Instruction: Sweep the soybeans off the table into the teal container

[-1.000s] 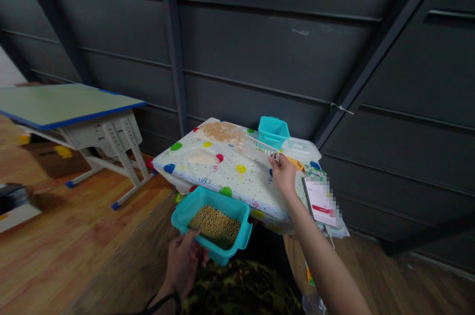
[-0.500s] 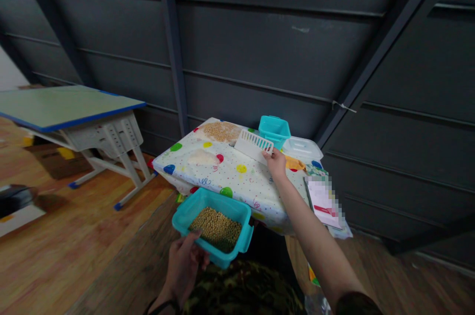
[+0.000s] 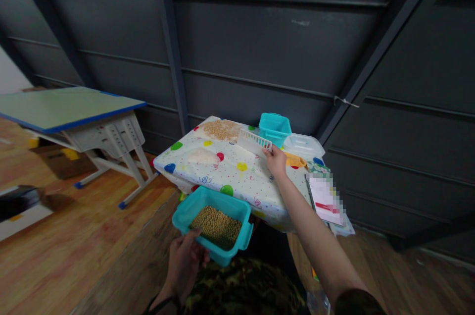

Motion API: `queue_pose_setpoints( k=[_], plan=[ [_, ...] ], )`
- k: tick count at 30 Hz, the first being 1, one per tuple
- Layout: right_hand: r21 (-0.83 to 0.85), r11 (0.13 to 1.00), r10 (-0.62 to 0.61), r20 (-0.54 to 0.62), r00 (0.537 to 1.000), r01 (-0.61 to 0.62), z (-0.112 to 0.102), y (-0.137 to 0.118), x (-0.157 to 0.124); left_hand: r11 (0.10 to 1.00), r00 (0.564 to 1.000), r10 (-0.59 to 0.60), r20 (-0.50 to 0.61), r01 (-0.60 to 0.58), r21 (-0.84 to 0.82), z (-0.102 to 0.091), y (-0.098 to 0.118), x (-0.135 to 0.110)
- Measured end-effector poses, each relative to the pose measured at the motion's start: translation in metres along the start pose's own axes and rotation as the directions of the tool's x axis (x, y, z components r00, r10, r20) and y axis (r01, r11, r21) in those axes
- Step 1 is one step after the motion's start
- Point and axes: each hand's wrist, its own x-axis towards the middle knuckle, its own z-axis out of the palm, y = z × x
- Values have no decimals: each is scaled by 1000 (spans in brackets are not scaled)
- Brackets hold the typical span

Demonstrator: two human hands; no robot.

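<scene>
My left hand grips the near left rim of a teal plastic container, thumb over the edge, in front of the table. Dried soybeans lie in its bottom. Reaching over the table, my right hand pinches the right end of a white slotted plastic basket. The basket stands low at the tabletop; whether it touches the cloth I cannot tell. Beyond its left end is a spread pile of soybeans. A pale powdery patch lies nearer to me.
Behind the basket stands a second teal container, with a clear lid beside it. A yellow cloth and a clipboard with paper are on the right of the balloon-print tablecloth. A desk stands left; a dark wall rises behind.
The white basket in my right hand has tipped and shifted slightly, its slotted side now looking lower. My left hand and the container stay almost where they were. The view has shifted a little.
</scene>
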Motion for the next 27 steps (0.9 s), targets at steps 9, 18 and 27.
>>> queue_pose_setpoints(
  k=[9, 18, 27],
  plan=[
    [-11, 998, -59, 41, 997, 59, 2, -4, -2, 1000, 1000, 19, -12, -19, -11, 5, 2, -5],
    [-45, 996, -74, 81, 994, 78, 3, -3, -5, 1000, 1000, 21, -1, -21, -14, 4, 5, -7],
    [-71, 993, -79, 141, 987, 90, 1, 0, -10, 1000, 1000, 5, 18, -5, 1, -3, -3, 1]
  ],
)
